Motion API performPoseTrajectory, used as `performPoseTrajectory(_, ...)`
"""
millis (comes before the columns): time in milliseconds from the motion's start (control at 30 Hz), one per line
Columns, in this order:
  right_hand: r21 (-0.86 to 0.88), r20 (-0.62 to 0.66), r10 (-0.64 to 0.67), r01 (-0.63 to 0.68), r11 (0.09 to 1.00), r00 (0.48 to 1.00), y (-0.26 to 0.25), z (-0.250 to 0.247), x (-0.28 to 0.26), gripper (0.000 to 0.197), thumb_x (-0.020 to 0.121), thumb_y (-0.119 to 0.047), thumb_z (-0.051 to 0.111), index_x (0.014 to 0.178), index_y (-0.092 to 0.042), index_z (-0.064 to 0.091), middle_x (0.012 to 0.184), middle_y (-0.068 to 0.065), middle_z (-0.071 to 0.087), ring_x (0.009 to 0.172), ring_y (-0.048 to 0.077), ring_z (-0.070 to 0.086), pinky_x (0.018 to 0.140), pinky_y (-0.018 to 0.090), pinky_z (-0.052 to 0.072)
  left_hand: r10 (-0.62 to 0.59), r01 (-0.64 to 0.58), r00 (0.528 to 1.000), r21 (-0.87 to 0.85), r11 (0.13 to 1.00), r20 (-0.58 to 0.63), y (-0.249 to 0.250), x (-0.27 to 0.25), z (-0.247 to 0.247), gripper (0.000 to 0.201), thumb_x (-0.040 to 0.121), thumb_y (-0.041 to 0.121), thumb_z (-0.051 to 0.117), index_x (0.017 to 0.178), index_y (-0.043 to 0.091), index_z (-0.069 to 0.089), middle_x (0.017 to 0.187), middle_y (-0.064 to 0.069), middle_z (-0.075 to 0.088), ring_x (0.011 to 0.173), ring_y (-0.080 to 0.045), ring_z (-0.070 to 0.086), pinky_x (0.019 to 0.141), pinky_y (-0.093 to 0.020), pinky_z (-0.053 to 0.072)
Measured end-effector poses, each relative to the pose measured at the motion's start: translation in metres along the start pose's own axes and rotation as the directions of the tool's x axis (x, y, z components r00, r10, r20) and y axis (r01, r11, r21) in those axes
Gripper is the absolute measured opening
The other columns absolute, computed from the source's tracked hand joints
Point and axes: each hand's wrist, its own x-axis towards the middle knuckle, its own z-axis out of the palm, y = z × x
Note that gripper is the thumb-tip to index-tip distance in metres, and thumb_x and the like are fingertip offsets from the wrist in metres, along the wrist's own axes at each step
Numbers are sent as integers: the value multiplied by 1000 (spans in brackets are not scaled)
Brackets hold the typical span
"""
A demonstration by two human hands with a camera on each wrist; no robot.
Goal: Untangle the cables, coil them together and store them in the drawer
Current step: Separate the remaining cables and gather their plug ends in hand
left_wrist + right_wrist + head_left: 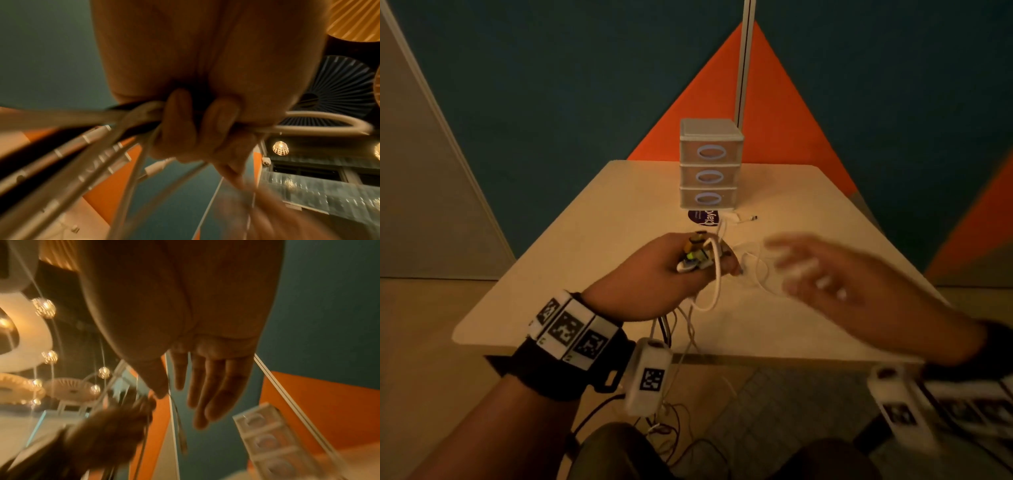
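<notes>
My left hand (681, 263) grips a bundle of white and dark cables (714, 274) above the table's near half; loops hang below the fist. In the left wrist view curled fingers (180, 123) clamp the cables (127, 123), and a white loop (320, 123) sticks out to the right. My right hand (818, 274), motion-blurred, hovers to the right of the bundle with straight, spread fingers (207, 386) and holds nothing. More thin white cable (760, 270) lies on the table between the hands. A small three-drawer unit (709, 164) stands at the table's far side, all drawers closed.
The beige table (585, 240) carries a loose white cable end (743, 219) and a dark round sticker (703, 217) in front of the drawer unit. Teal and orange wall panels stand behind. Cables dangle over the table's near edge toward my lap.
</notes>
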Motion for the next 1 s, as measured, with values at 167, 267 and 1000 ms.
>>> performPoseTrajectory(167,-318,35,-364,356,879,931,-30,-24,59,33,97,-40,58,130,-42,62,128,-19,59,116,-1,55,95,28,49,5,-6,991,11,1000,137,6,-1,10,14,101,31,57,102,27,71,102,7,71,95,-18,68,86,-42,51)
performPoseTrajectory(267,-357,87,-375,380,853,923,-30,-30,68,25,95,-48,56,106,-35,74,100,-23,68,98,-2,60,86,31,50,1,-1,997,5,1000,77,3,-4,6,15,100,31,58,102,25,72,100,10,70,95,-12,66,84,-31,50)
performPoseTrajectory(1000,-45,-36,-264,262,964,964,1,-2,55,13,104,-28,51,102,-25,63,81,-12,68,83,11,67,72,27,53,-147,106,985,-362,926,-87,-4,-6,11,32,103,37,48,108,16,71,75,-5,66,49,-19,35,46,-25,32)
